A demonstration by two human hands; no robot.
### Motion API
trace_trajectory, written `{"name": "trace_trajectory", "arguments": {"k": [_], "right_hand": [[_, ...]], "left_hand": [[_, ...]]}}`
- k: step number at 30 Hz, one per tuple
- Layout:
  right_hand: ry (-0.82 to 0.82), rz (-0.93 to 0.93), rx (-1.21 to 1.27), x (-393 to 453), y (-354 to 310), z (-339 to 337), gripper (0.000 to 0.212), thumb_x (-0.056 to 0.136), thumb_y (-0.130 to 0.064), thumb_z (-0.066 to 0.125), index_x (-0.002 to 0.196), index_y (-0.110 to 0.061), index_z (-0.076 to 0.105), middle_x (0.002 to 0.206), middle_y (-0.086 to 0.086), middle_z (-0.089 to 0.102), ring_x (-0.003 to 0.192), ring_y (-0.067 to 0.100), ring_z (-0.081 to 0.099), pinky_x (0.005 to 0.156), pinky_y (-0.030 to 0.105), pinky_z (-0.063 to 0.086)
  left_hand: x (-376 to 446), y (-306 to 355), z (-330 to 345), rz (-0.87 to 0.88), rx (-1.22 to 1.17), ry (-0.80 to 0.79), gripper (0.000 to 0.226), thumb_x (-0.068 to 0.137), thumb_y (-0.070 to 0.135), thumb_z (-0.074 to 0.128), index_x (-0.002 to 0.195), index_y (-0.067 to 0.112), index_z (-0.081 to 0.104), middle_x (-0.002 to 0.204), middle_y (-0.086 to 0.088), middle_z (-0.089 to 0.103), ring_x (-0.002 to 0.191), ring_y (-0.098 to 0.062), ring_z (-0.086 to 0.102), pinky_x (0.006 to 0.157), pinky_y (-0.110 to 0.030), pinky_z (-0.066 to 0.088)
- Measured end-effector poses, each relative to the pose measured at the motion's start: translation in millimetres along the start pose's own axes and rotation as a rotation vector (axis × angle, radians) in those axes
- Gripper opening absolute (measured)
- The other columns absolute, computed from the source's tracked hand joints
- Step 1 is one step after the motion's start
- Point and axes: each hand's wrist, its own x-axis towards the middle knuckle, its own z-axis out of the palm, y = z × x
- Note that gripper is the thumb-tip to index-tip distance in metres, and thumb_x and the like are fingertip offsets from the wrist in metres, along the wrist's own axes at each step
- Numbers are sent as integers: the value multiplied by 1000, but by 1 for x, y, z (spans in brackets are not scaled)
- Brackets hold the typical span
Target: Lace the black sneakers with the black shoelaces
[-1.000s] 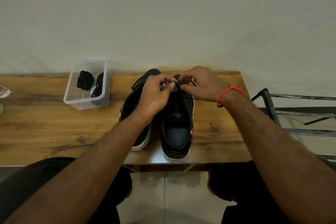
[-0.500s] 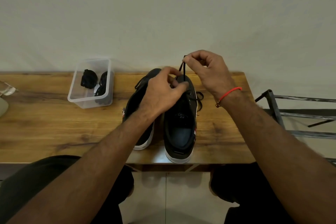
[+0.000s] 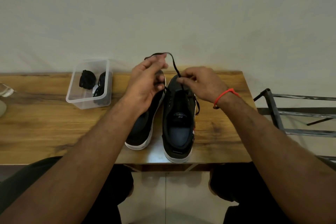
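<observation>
Two black sneakers stand side by side on the wooden surface, heels toward the person; the right sneaker is the landmark; a black shoelace rises from its front eyelets and arcs up to the left; the left hand, raised above the left sneaker, pinches the lace's far end at its fingertips; the right hand pinches the same lace just above the right sneaker's toe; left of the sneakers, a clear plastic box holds more coiled laces
</observation>
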Motion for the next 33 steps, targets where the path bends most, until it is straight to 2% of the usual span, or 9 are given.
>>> {"name": "trace_trajectory", "arguments": {"k": [5, 8, 10, 14, 16, 20, 28, 31, 33], "right_hand": [[243, -98, 369, 4, -6, -9, 14, 93, -25, 69, 100, -15, 77, 92, -5, 75, 90, 11, 69, 88, 34, 56], [230, -97, 400, 3, -5, -8, 15, 94, -25, 69, 100, -14, 77, 95, -1, 76, 93, 15, 70, 90, 39, 57], [144, -54, 344, 2, -2, -7, 21, 96, -35, 64, 100, -19, 77, 95, 0, 76, 96, 16, 70, 93, 42, 55], [-85, 52, 282, -2, -2, -6, 51, 97, -63, 46, 100, -22, 76, 101, 10, 74, 98, 28, 68, 95, 53, 52], [-136, 22, 268, -1, -2, -4, 46, 96, -59, 51, 100, -20, 75, 98, 10, 74, 95, 27, 70, 93, 52, 54], [-103, -28, 180, 0, 0, -1, 16, 99, -26, 61, 98, -16, 74, 79, -8, 73, 77, -2, 68, 79, 22, 52], [48, 52, -5, 1, 9, 3, 19, 102, -27, 55, 111, -22, 71, 101, -10, 67, 94, 7, 58, 77, 15, 44], [12, 67, -161, 0, 14, 18, 19, 101, -30, 55, 109, -23, 70, 108, -4, 68, 100, 15, 60, 89, 36, 54], [-23, 70, -280, -1, 11, 24, 19, 99, -34, 55, 108, -26, 70, 113, -1, 67, 107, 22, 60, 95, 47, 51]], "left_hand": [[-12, -16, 9, -75, 605, -174, 16, 97, 24, 68, 110, 32, 72, 101, -1, 74, 66, -7, 61, 48, -23, 42], [-15, -20, 12, 72, 757, -189, 8, 95, 24, 72, 99, 31, 74, 80, 8, 73, 63, -5, 62, 51, -18, 44], [-13, -17, 11, 151, 692, -104, 9, 96, 21, 70, 96, 30, 74, 70, 13, 70, 58, -4, 59, 50, -11, 41], [-12, -2, 10, 223, 448, -6, 13, 98, 14, 66, 103, 22, 75, 86, 6, 74, 56, -2, 54, 46, -11, 39], [-10, 6, 9, 239, 311, 66, 14, 99, 15, 65, 109, 18, 74, 90, 5, 73, 55, -4, 51, 45, -13, 37], [-2, 16, -3, 246, 216, 127, 16, 100, 20, 65, 114, 19, 73, 94, 9, 73, 56, -7, 49, 46, -18, 33], [5, 23, -20, 313, 183, 462, 17, 106, 23, 53, 120, 22, 62, 103, 5, 68, 55, -6, 52, 43, -23, 35], [10, 25, -25, 169, 154, 448, 25, 105, 27, 54, 129, 20, 50, 113, 2, 67, 59, -8, 58, 43, -23, 41], [10, 23, -25, -37, 207, 347, 49, 104, 30, 57, 146, 15, 37, 111, -2, 70, 58, -9, 62, 43, -24, 44]]}}
